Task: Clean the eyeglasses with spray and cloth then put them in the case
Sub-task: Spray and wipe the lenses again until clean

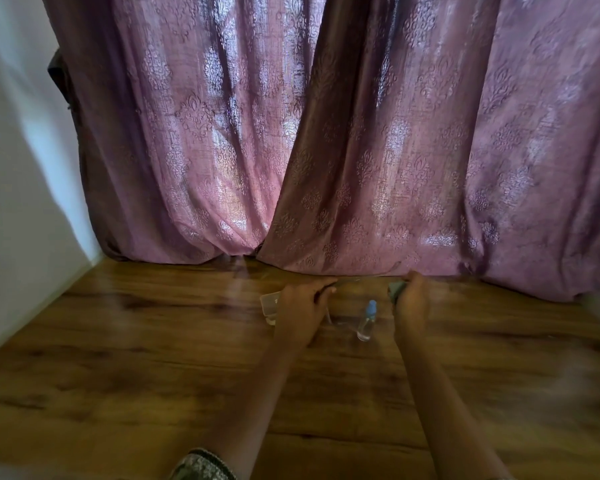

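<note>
Both hands reach out over the brown wooden table. The left hand curls its fingers round one end of the glasses, which look like a thin blurry line held up between the hands. The right hand grips a small grey-green cloth. A little spray bottle with a blue top stands between the hands. A clear case lies by the left hand. Purple curtains hang behind.

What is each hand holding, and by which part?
The left hand pinches the eyeglasses at one end; the right hand grips a cloth at their other end. Blur hides more.
</note>
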Demonstrator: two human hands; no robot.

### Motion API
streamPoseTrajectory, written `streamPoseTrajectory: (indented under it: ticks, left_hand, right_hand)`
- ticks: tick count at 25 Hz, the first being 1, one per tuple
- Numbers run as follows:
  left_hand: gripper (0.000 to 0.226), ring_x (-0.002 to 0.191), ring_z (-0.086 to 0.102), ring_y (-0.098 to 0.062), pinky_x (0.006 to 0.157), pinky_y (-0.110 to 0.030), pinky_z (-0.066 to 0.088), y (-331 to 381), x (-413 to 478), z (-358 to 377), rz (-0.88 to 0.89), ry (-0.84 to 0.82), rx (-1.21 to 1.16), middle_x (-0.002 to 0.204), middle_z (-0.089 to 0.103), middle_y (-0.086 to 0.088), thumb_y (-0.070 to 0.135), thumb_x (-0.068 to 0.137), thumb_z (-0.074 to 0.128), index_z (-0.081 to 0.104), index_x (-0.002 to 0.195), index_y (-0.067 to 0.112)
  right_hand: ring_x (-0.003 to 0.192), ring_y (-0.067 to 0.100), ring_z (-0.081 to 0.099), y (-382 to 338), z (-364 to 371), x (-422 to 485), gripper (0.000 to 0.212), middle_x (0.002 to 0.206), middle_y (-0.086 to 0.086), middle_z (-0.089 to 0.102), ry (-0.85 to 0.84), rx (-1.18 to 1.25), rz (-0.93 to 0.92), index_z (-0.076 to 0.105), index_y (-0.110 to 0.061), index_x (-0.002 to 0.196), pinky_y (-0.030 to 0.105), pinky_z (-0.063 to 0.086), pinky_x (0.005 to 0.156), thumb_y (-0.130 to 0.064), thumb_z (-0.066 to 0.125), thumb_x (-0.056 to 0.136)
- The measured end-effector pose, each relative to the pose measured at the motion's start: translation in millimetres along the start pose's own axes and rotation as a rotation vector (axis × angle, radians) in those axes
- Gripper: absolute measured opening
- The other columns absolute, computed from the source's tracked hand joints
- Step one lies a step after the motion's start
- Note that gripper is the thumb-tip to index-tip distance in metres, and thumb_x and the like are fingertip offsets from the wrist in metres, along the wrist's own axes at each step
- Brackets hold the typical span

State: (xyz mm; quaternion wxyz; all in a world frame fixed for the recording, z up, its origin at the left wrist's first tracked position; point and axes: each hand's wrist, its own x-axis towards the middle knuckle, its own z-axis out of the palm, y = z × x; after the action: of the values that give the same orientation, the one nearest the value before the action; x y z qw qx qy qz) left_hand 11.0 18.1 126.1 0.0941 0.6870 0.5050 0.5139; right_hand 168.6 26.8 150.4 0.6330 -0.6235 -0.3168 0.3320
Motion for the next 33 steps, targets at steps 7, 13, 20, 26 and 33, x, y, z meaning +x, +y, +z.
streamPoseTrajectory:
  ticks: [7,13,20,26,33]
  left_hand:
    - [0.019,0.066,0.066,-0.021,0.060,-0.024,0.045,-9.0,8.8,1.0,0.086,0.038,0.165,0.077,0.075,-0.004,0.015,0.079,0.066,0.073,0.094,0.023]
    - [0.021,0.067,0.067,-0.020,0.060,-0.023,0.047,-17.4,11.8,-4.8,0.108,0.082,0.212,0.077,0.075,-0.002,0.015,0.076,0.065,0.073,0.094,0.023]
    - [0.019,0.064,0.065,-0.014,0.060,-0.016,0.043,-24.4,15.3,-9.2,0.145,0.068,0.205,0.073,0.074,-0.001,0.018,0.078,0.060,0.074,0.091,0.020]
    - [0.017,0.060,0.063,-0.012,0.057,-0.014,0.036,-28.1,16.4,-14.4,0.184,0.093,0.189,0.071,0.073,0.000,0.018,0.078,0.063,0.073,0.091,0.021]
    - [0.022,0.062,0.065,-0.016,0.059,-0.021,0.039,-31.8,15.8,-13.4,0.246,0.069,0.246,0.073,0.073,-0.001,0.014,0.073,0.061,0.073,0.091,0.019]
  right_hand:
    - [0.084,0.019,0.055,0.2,16.5,-9.9,0.015,0.093,0.003,0.055,-0.235,-0.355,-0.794,0.061,-0.009,0.088,0.023,0.044,0.075,-0.015,0.049,0.080]
    - [0.085,0.025,0.062,11.0,14.3,-4.9,0.024,0.093,0.019,0.067,-0.325,-0.596,-1.010,0.071,-0.001,0.090,0.016,0.041,0.077,0.001,0.067,0.067]
    - [0.090,0.029,0.063,11.8,23.9,-13.6,0.025,0.102,0.018,0.065,-0.307,-0.623,-0.948,0.069,-0.001,0.098,0.020,0.044,0.081,0.002,0.061,0.075]
    - [0.087,0.029,0.064,9.5,9.1,-0.6,0.022,0.097,0.019,0.068,-0.290,-0.638,-0.948,0.070,-0.001,0.094,0.015,0.040,0.079,-0.002,0.055,0.078]
    - [0.087,0.030,0.065,15.5,27.9,-22.1,0.023,0.101,0.018,0.067,-0.276,-0.678,-0.928,0.069,-0.001,0.098,0.022,0.044,0.079,0.005,0.059,0.078]
